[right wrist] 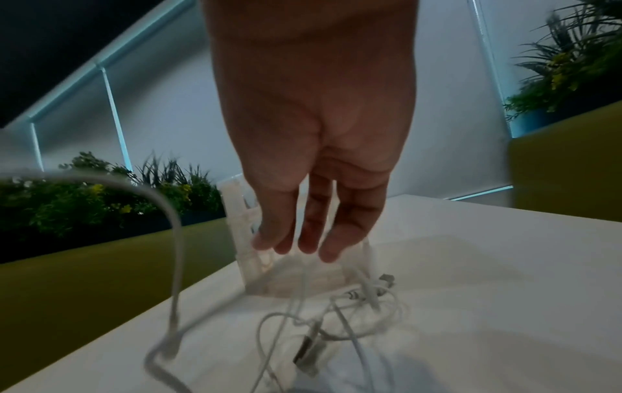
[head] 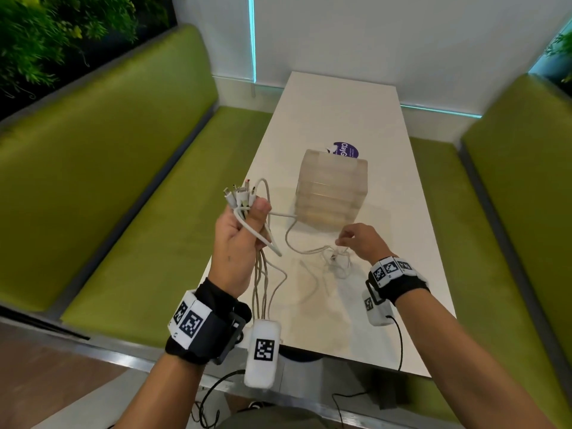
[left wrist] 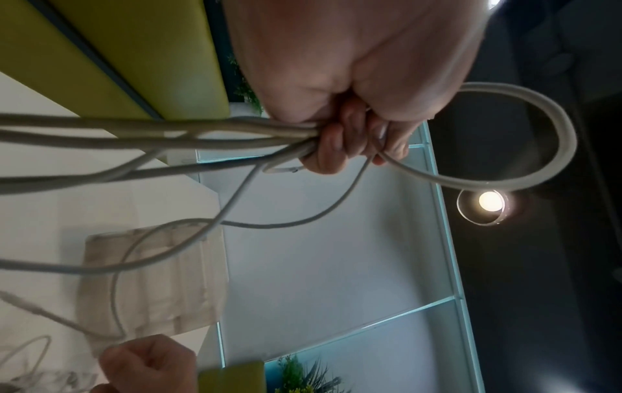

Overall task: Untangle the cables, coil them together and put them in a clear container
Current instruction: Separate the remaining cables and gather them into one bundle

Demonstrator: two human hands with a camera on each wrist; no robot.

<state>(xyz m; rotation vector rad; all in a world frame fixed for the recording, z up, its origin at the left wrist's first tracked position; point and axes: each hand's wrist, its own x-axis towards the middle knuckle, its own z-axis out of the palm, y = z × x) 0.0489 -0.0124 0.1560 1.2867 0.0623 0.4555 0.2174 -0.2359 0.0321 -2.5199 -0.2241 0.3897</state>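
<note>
Left hand grips cables; right hand pinches one strand, fingertips blurred.

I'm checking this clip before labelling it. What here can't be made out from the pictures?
- Right hand grip: whether it pinches a strand of the cable tangle; head view too small, right wrist view blurred.
- Cable count in the left hand: strands overlap in both views.
- Clear container contents: walls hazy, top not seen.
- Purple sticker text: cut off by the container.

Head cam looks down, wrist cams close along fingers, all share container
</note>
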